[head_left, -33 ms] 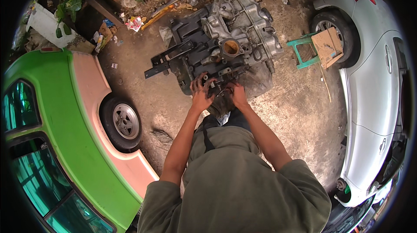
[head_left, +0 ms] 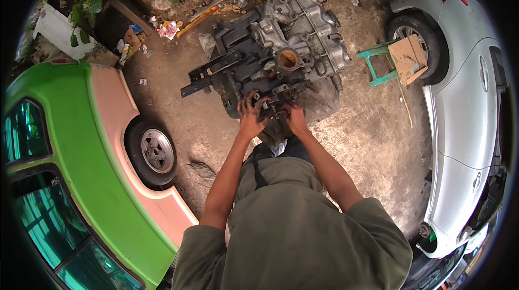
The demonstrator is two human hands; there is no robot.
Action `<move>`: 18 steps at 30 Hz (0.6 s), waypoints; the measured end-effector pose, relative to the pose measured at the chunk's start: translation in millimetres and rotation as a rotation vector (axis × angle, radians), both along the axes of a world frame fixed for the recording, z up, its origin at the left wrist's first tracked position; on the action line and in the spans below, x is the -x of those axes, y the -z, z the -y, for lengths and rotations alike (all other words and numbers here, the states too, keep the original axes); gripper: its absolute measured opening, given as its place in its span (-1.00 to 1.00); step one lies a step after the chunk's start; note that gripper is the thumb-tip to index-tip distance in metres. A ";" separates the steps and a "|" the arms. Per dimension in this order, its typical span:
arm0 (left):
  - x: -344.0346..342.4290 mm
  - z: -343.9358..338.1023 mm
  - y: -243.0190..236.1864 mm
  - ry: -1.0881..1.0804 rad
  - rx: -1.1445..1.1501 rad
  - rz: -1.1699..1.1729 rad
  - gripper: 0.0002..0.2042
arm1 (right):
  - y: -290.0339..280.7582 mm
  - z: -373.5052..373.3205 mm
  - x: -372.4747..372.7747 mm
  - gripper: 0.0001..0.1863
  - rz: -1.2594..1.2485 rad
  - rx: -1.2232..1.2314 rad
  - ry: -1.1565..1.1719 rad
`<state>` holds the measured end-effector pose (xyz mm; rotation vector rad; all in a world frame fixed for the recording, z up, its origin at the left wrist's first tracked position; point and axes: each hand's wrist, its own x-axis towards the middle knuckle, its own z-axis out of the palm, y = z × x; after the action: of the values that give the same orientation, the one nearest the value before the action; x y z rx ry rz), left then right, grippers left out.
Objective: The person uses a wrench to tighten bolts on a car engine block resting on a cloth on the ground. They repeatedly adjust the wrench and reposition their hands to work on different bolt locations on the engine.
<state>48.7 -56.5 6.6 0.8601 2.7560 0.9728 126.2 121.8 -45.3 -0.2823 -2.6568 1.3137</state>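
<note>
In front of me stands a dirty engine (head_left: 326, 73), with grey cast metal at the right and black parts at the left. A round throttle opening (head_left: 288, 59) with a rusty-brown inside faces up. My left hand (head_left: 252, 117) is at the engine's near edge, its blackened fingers bent around a black engine part (head_left: 265, 105) with a small round fitting. Just to the right, my right hand (head_left: 295, 119) is closed against the same near side, fingers curled; whatever they pinch is hidden. A black metal bracket (head_left: 211, 75) sticks out at the engine's left.
A green car (head_left: 97, 144) with a salmon-coloured lower body is parked at the left, a silver car (head_left: 459, 111) at the right. A green stool (head_left: 373, 65) with a cardboard piece (head_left: 408, 58) stands by the silver car's wheel. Litter (head_left: 168, 29) and planks lie at the back.
</note>
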 end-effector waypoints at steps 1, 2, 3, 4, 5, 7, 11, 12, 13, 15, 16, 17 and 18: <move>-0.2 0.9 -1.1 0.001 -0.001 -0.007 -0.34 | 1.4 2.3 -2.2 -0.80 0.000 0.034 0.011; -0.4 1.1 -1.9 0.003 0.001 -0.002 -0.35 | 4.2 3.3 -4.8 -0.80 -0.004 0.073 0.026; -0.3 0.9 -2.3 0.005 -0.001 0.005 -0.35 | 8.1 2.1 -8.1 -0.83 -0.009 0.092 0.051; -0.4 1.0 -2.5 0.002 0.004 0.007 -0.35 | 12.7 -0.5 -12.6 -0.87 -0.017 0.115 0.084; 0.3 0.5 -2.2 0.000 0.007 0.008 -0.35 | 17.7 -4.4 -15.6 -0.90 -0.011 0.135 0.120; 6.6 -2.8 0.3 -0.003 0.006 -0.007 -0.35 | 30.5 -18.4 -11.7 -0.84 -0.055 0.328 0.263; 6.2 -4.0 2.4 -0.009 0.010 -0.004 -0.35 | 48.2 -35.3 -10.2 -0.76 -0.273 1.051 0.522; 6.1 -4.0 2.7 -0.009 0.011 0.002 -0.35 | 50.6 -41.4 -11.9 -0.72 -0.254 1.187 0.490; 5.9 -4.1 2.8 -0.010 0.012 -0.001 -0.36 | 53.1 -44.7 -13.5 -0.71 -0.248 1.263 0.478; 6.5 -4.4 2.6 -0.016 0.016 -0.002 -0.36 | 58.7 -50.1 -14.9 -0.67 -0.237 1.416 0.446; 7.1 -4.1 2.3 -0.011 0.016 0.001 -0.36 | 62.1 -51.9 -14.8 -0.62 -0.273 1.431 0.417; 7.3 -4.0 2.2 -0.008 0.016 0.004 -0.36 | 65.9 -52.8 -14.2 -0.58 -0.307 1.447 0.387; 7.0 -3.5 2.0 -0.005 0.016 0.009 -0.36 | 69.8 -53.3 -13.9 -0.54 -0.317 1.450 0.396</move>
<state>41.7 -53.0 4.6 0.8440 2.7560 0.9519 140.1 175.1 -115.1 -0.6085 -0.9005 2.5067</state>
